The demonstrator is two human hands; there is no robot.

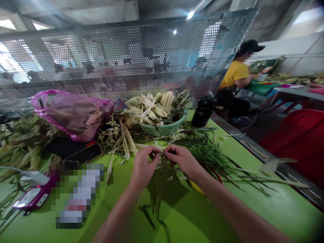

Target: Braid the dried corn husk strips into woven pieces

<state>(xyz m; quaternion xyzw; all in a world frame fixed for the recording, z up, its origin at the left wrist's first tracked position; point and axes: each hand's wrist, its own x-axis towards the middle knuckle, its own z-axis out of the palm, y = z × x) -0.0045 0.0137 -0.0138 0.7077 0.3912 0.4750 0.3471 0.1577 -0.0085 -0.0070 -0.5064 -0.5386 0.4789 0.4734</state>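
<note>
In the head view, the left hand (145,165) and right hand (183,162) pinched thin husk strips (158,189) between their fingertips; the strips hung down over the middle of the green bench (283,207). Toward the far edge, a green perforated basket (163,130) brimmed with pale dried corn husks (154,108). Left of it, a pink plastic bag (73,114) bulged with brownish contents, unclear through the film. A black canister (201,113) stood near the right edge, its inside hidden.
</note>
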